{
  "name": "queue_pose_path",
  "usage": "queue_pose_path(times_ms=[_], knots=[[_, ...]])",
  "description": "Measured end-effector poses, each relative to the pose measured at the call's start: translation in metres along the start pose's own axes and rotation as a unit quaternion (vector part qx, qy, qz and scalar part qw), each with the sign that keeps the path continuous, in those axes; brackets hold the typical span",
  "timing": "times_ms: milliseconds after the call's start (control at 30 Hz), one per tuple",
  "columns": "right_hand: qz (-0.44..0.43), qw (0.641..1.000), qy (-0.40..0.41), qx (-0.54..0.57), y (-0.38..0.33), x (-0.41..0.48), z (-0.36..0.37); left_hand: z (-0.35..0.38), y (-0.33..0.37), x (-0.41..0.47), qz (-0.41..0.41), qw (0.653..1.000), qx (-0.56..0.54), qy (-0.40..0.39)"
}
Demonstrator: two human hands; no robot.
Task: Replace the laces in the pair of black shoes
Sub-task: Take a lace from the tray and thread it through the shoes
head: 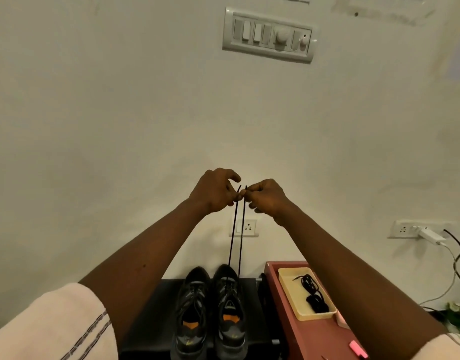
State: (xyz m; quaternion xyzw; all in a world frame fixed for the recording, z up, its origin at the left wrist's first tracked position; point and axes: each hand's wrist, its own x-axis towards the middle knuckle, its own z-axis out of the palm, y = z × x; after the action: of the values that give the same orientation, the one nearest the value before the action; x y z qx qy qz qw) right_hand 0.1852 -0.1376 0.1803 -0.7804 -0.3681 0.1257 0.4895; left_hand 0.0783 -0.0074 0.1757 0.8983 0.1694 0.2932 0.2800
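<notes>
The pair of black shoes (210, 310) stands on the dark table (151, 320). High above the right-side shoe, the left hand (214, 190) and right hand (266, 196) each pinch one end of its lace (235, 229) in a closed grip. This looks like evening the ends; next, crossing them into the following holes calls for lowered hands.

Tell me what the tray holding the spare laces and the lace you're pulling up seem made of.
Tray: probably plastic, cream, with a smooth matte look and a moulded rim. Lace: thin black cord, likely woven textile, pulled taut between both hands and the right shoe; weave too fine to confirm.
</notes>
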Motion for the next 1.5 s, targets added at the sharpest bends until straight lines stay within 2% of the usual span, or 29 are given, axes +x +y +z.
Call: queue_pose_path(times_ms=[267, 500, 700, 867, 967, 1033, 1233, 1367, 1500], knots=[[0.052, 0.992, 0.039, 0.104, 0.075, -0.024, 0.025, 0.052, -0.048, -0.057, -0.111, 0.978, -0.173, 0.029], [0.101, 0.979, -0.015, 0.176, 0.163, -0.048, 0.060, 0.116, -0.115, -0.109, -0.247, 0.899, -0.361, 0.007], [0.182, 0.923, -0.026, 0.337, 0.227, -0.052, 0.110, 0.175, -0.159, -0.133, -0.316, 0.864, -0.390, 0.031], [0.217, 0.877, -0.066, 0.422, 0.264, -0.038, 0.136, 0.215, -0.180, -0.135, -0.329, 0.856, -0.397, 0.039], [0.227, 0.863, -0.072, 0.445, 0.280, -0.034, 0.149, 0.229, -0.185, -0.135, -0.328, 0.846, -0.420, 0.026], [0.242, 0.856, -0.064, 0.452, 0.288, -0.029, 0.156, 0.235, -0.189, -0.133, -0.318, 0.851, -0.417, 0.017], [0.256, 0.848, -0.018, 0.464, 0.296, -0.012, 0.160, 0.234, -0.200, -0.114, -0.248, 0.896, -0.366, -0.026], [0.248, 0.867, -0.027, 0.431, 0.301, -0.010, 0.158, 0.237, -0.208, -0.110, -0.222, 0.904, -0.361, -0.051], [0.224, 0.890, -0.024, 0.396, 0.300, -0.010, 0.160, 0.244, -0.211, -0.108, -0.231, 0.906, -0.353, -0.023]])
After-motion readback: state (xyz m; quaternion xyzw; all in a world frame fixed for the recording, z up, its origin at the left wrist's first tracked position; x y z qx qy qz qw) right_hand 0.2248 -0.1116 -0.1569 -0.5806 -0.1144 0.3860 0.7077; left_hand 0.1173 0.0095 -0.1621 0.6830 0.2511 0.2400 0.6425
